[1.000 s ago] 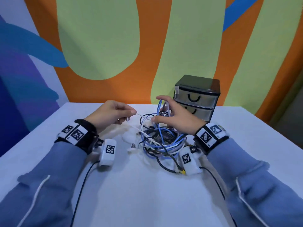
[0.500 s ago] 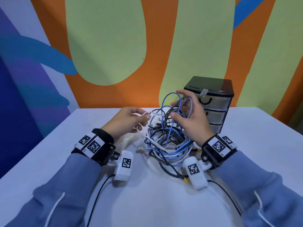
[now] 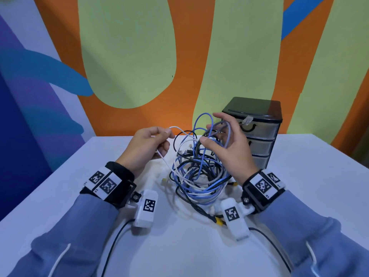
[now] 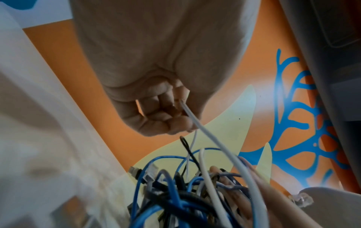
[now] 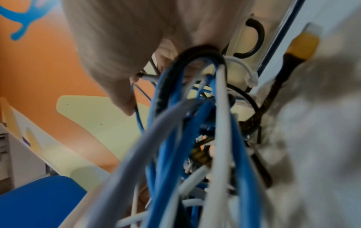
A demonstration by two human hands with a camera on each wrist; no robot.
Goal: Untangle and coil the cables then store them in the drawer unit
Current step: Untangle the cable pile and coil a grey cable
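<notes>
Nearest, both sleeved forearms on the white table (image 3: 60,196), wrist cameras hanging below them. Just beyond, the cable tangle (image 3: 199,176): blue, white, black and a braided lead with a yellow plug, its lower loops resting on the table between the wrists, its upper loops lifted. Left hand (image 3: 145,148) closed, fingers curled round a white cable (image 3: 180,128) that runs back into the knot. Right hand (image 3: 229,146) half closed, thumb and fingers curled round a bunch of raised blue and dark loops. Behind the right hand, the drawer unit (image 3: 257,132), all its drawers shut. Step in hand, by my reading: untangling, first strand only; nothing coiled or stored. Next move likely needs the white cable drawn left while the right hand holds the mass steady, watching for plugs snagging in loops
</notes>
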